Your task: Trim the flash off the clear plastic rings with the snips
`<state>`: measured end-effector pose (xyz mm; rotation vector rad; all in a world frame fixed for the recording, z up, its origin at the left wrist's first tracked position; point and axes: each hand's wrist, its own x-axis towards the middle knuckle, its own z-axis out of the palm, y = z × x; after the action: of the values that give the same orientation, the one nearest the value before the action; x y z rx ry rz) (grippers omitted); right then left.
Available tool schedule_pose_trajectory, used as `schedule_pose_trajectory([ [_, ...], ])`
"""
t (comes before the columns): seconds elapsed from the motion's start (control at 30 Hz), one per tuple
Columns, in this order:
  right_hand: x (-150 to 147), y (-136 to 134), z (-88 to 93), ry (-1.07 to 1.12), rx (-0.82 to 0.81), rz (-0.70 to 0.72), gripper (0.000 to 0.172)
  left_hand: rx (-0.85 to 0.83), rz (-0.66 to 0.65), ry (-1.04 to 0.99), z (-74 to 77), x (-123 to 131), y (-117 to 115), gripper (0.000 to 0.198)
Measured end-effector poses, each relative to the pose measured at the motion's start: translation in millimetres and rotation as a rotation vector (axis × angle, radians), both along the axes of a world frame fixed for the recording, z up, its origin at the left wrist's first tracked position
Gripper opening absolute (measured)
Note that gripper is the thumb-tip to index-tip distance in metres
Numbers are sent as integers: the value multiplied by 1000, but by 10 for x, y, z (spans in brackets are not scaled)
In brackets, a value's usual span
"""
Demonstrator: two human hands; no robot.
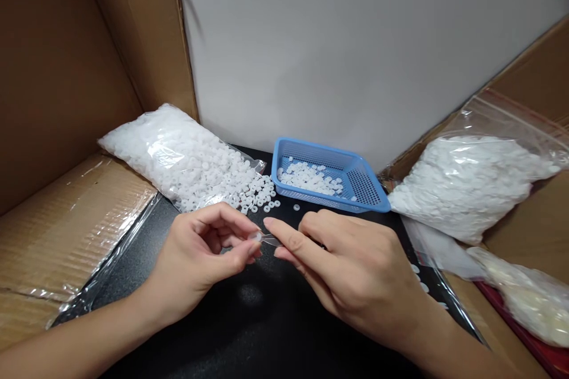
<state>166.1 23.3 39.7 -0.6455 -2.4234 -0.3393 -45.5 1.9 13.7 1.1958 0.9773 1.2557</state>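
Observation:
Between the thumb and forefinger of my left hand (208,249) is a small white plastic ring (256,237). My right hand (355,260) is closed round a pair of thin metal tweezers (271,240), whose tips reach to the ring; whether they grip it I cannot tell. Most of the tweezers is hidden by my right fingers. Beyond my left hand, loose white rings (262,192) spill from the mouth of a clear plastic bag (178,160) full of them. A blue perforated basket (329,192) behind my hands holds many small white pieces.
A zip bag (475,177) filled with white pieces leans on the right, above another bag with cream-coloured contents (528,302) on a red tray (511,325). Cardboard walls (133,23) and a white panel (347,41) enclose the black work surface (249,331). A few white pieces (422,287) lie beside my right wrist.

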Motion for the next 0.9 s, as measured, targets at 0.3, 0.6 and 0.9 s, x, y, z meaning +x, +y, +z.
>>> schedule_pose_trajectory([
  [0.3, 8, -29, 11, -12, 14, -5, 26, -181, -51, -262, -15, 29, 8, 13],
  [0.6, -9, -30, 2, -5, 57, -3, 24, -237, -41, -282, 38, 35, -5, 14],
  [0.9, 61, 9, 34, 117, -132, 79, 21, -188, -88, -208, 27, 17, 7, 12],
])
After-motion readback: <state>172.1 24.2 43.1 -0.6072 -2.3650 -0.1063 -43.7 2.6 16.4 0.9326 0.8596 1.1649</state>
